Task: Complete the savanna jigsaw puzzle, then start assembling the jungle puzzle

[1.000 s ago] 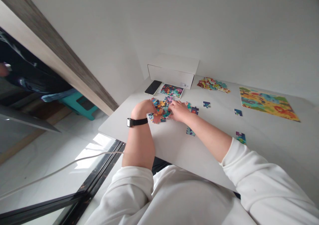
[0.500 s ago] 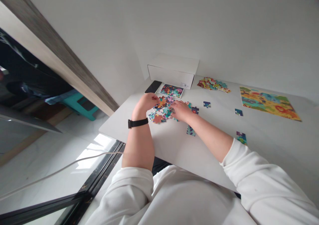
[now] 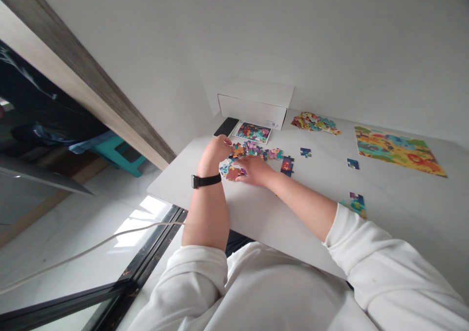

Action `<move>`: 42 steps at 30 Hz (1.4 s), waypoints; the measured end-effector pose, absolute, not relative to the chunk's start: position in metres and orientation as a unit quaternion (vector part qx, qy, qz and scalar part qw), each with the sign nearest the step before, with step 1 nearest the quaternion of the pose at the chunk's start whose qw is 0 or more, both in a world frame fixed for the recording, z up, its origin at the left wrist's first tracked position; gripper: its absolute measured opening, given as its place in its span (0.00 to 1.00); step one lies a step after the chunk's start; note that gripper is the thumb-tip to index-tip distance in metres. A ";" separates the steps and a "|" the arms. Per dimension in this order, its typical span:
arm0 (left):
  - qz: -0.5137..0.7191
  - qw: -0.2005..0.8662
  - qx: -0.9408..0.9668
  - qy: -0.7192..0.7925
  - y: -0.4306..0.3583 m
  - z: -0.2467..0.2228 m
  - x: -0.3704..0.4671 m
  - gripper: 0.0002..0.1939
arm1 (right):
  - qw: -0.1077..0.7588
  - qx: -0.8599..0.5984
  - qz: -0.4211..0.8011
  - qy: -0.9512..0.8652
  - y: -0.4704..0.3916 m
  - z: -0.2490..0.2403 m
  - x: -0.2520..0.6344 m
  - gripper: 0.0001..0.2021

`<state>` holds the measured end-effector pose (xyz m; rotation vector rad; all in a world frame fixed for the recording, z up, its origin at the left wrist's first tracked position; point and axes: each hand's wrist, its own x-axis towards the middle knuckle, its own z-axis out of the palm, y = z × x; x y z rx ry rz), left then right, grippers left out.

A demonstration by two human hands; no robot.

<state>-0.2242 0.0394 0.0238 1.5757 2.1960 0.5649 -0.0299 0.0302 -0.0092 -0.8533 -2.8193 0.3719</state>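
The left hand [image 3: 222, 148] and right hand [image 3: 252, 171] bend over the puzzle pieces [image 3: 236, 168], near the table's [image 3: 256, 213] left corner, and hide some. I can't tell if either hand's fingers pinch one. The white sleeve [image 3: 366, 243] partly covers another piece [image 3: 357, 204].

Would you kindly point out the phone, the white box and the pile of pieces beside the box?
Phone [image 3: 226, 126], head view, on its dark screen.
White box [image 3: 252, 109], head view, on its front face.
Pile of pieces [image 3: 315, 122], head view, on its middle.
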 end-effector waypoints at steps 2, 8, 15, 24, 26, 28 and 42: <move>0.212 0.185 0.561 0.779 0.038 0.024 -0.223 0.13 | 0.086 -0.286 0.123 -0.946 0.025 -0.011 -0.036 0.24; 0.215 0.169 0.551 0.788 0.035 0.028 -0.226 0.15 | 0.118 -0.323 0.126 -0.930 0.040 -0.005 -0.024 0.23; 0.080 0.184 0.589 0.782 0.043 0.022 -0.227 0.16 | 0.097 -0.395 0.088 -0.909 0.054 0.005 0.002 0.25; -0.004 0.166 0.604 0.780 0.016 0.030 -0.245 0.18 | 0.107 -0.345 0.097 -0.927 0.038 0.010 0.011 0.17; -0.007 0.177 0.621 0.763 0.007 0.027 -0.249 0.24 | 0.132 -0.345 0.098 -0.924 0.037 0.015 0.024 0.18; 0.001 0.182 0.644 0.743 -0.001 0.020 -0.253 0.26 | 0.156 -0.347 0.097 -0.920 0.036 0.020 0.041 0.19; 0.051 0.148 0.650 0.744 -0.025 0.002 -0.271 0.32 | 0.294 -0.405 0.068 -0.863 0.002 0.024 0.194 0.14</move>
